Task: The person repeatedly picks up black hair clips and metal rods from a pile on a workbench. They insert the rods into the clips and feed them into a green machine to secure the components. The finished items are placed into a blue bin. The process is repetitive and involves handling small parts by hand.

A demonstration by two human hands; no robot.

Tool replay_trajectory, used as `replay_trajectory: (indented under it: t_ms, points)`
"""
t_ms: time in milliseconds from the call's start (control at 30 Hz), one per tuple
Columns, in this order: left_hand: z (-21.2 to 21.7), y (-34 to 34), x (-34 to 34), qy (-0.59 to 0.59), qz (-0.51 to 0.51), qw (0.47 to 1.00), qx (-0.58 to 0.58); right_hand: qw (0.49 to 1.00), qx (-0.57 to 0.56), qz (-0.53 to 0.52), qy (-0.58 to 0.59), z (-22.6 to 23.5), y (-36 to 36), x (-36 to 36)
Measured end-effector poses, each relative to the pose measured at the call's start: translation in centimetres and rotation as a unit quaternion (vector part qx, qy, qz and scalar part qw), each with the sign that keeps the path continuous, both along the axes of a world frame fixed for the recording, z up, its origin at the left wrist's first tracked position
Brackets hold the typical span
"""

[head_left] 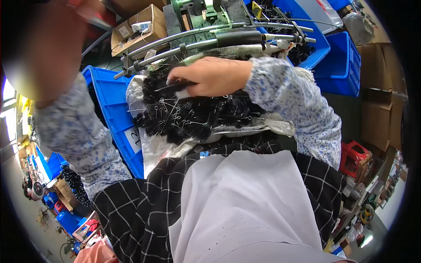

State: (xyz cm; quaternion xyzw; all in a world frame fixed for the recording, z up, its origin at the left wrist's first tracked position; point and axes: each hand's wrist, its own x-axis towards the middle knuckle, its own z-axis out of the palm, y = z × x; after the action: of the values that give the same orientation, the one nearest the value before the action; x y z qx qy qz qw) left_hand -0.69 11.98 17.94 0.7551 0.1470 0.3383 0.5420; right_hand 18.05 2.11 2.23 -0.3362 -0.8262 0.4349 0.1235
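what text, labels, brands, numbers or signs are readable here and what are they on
White label on the left blue bin: large dark numerals, legible, but I won't copy them out.
Small pale label on the cardboard box: too small to read.
Small blue-and-white patch by the checked cloth: too small to read.
I make out no other text.

white card [133,139], dark digits: blue crate [108,101] | pale label [124,31], too small to read: cardboard box [158,27]
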Motion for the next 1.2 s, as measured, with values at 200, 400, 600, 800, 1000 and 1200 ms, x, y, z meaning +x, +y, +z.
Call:
replay_trajectory:
  t_ms: [200, 400, 600, 800, 1000, 1200]
  points:
    - [-14.4, -5.0, -2.3, 0.362, 0.016, 0.931, -0.052, 0.948, -0.14, -0.255, 0.131, -0.6, 0.7, 7.5]
    - [-17.8, -6.9, -1.5, 0.375, -0.026, 0.916, 0.143, 0.885, -0.109, -0.446, 0.073, -4.1, 1.8, 12.4]
    - [-19.1, -7.0, 2.0, 0.433, -0.123, 0.851, 0.271, 0.812, 0.304, -0.45, -0.214, -9.5, 7.3, 15.0]
    - [-23.5, -7.1, 3.7, 0.495, -0.186, 0.782, 0.329, 0.761, 0.373, -0.42, -0.325, -11.4, 9.9, 14.8]
    - [-24.3, -7.0, 4.4, 0.485, -0.161, 0.773, 0.376, 0.765, 0.354, -0.416, -0.341, -11.3, 11.0, 14.6]
    - [-22.9, -6.3, 4.5, 0.45, -0.175, 0.804, 0.348, 0.785, 0.351, -0.409, -0.305, -11.7, 11.2, 15.1]
